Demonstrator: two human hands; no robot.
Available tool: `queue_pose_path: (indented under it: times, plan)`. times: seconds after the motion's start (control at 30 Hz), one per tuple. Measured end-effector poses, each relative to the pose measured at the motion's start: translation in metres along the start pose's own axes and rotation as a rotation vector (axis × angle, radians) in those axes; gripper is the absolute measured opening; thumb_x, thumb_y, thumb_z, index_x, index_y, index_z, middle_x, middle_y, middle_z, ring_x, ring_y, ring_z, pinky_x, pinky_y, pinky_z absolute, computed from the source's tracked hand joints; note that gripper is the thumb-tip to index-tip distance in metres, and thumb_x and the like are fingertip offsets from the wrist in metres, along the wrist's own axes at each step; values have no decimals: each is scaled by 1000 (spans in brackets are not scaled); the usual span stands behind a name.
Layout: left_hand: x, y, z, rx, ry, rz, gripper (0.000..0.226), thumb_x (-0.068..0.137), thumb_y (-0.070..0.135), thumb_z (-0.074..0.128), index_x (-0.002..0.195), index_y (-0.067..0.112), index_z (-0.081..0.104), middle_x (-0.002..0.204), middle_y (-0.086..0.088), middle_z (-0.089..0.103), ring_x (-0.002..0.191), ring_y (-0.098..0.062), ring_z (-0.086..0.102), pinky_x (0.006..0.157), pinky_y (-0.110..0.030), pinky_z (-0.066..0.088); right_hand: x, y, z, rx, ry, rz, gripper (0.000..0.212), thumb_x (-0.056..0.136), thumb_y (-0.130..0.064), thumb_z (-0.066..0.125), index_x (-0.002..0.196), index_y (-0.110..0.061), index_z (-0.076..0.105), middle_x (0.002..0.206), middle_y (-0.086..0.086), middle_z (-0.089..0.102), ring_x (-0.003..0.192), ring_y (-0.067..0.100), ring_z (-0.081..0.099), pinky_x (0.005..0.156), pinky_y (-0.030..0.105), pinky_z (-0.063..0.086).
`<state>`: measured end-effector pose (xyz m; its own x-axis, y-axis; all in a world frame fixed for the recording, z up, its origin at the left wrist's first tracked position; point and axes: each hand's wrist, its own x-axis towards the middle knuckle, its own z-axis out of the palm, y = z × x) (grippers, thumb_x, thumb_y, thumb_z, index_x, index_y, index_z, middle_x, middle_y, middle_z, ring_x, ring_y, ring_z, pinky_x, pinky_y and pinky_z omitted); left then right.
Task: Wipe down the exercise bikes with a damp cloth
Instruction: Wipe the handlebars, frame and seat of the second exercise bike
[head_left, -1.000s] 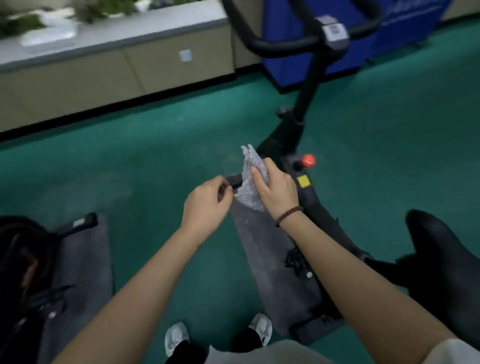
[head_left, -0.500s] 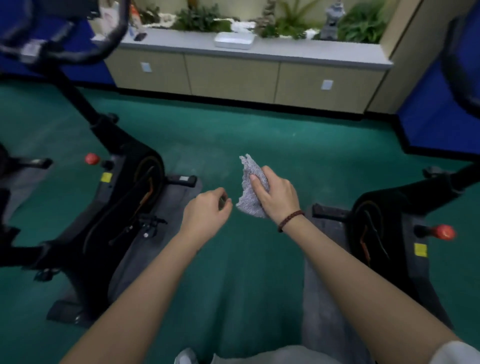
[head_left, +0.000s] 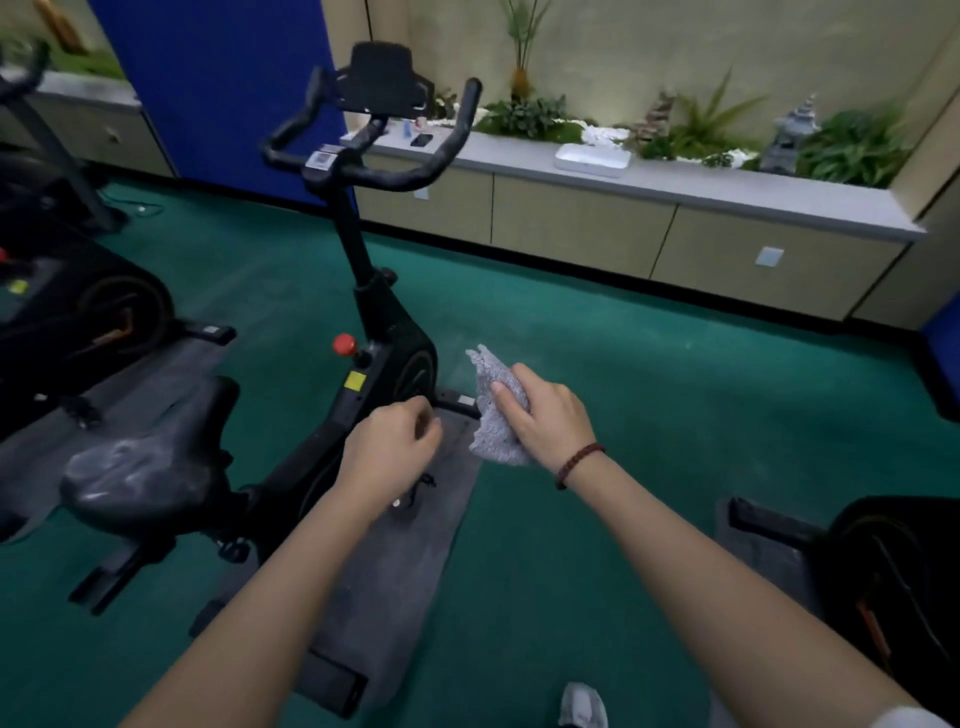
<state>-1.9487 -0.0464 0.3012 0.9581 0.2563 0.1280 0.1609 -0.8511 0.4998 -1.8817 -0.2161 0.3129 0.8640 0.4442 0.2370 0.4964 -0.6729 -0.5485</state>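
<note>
A black exercise bike (head_left: 384, 358) stands in front of me, slightly left, with its handlebars (head_left: 374, 171) up high and its saddle (head_left: 140, 467) low at the left. My right hand (head_left: 550, 421) grips a crumpled grey cloth (head_left: 491, 400) in the air to the right of the bike's frame, not touching it. My left hand (head_left: 389, 452) hovers beside it with fingers curled and nothing in it. A grey mat (head_left: 395, 561) lies under the bike.
A second bike (head_left: 78, 317) stands at the far left, a third (head_left: 893, 577) at the lower right. A long cabinet (head_left: 623, 223) with plants runs along the back wall, beside a blue panel (head_left: 223, 93). Green carpet (head_left: 675, 395) spreads to the right. My shoe (head_left: 582, 704) shows at the bottom.
My view has swung right, bringing the middle bike in front of me. Both hands keep the same pose, the right one still holding the cloth.
</note>
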Motion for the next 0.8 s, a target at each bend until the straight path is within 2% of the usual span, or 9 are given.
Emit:
queue_pose_path:
  times: [0.2, 0.37, 0.53, 0.67, 0.8]
  plan:
    - [41, -37, -12, -26, 44, -74, 15, 86, 30, 49, 83, 18, 58, 77, -2, 65, 77, -27, 58, 63, -34, 46, 57, -18, 32, 17, -5, -71, 27, 97, -36, 37, 80, -15, 36, 51, -4, 35, 47, 16, 38, 45, 28, 28]
    - [105, -65, -15, -5, 80, -127, 13, 86, 28, 49, 82, 18, 58, 77, -3, 64, 78, -29, 57, 62, -33, 42, 133, -13, 63, 40, -32, -128, 26, 97, -37, 35, 84, -15, 39, 51, -6, 36, 49, 18, 40, 51, 31, 36]
    - [199, -80, -27, 14, 143, -162, 14, 85, 26, 49, 84, 18, 60, 80, -2, 65, 80, -28, 59, 63, -33, 44, 239, -5, 76, 79, -18, -200, 33, 97, -37, 36, 87, -8, 46, 53, -7, 36, 54, 22, 45, 56, 37, 44]
    - [270, -81, -42, 8, 202, -177, 13, 85, 24, 49, 85, 17, 61, 79, 0, 66, 78, -25, 59, 64, -34, 47, 320, 0, 78, 95, -12, -255, 30, 96, -38, 38, 85, -11, 46, 54, -9, 37, 57, 23, 47, 55, 36, 42]
    - [313, -94, -42, -42, 229, -219, 13, 85, 23, 49, 84, 17, 60, 78, 1, 65, 76, -23, 59, 64, -35, 49, 371, 1, 99, 128, 19, -275, 40, 82, -46, 25, 83, -12, 47, 60, -7, 40, 58, 25, 48, 54, 35, 38]
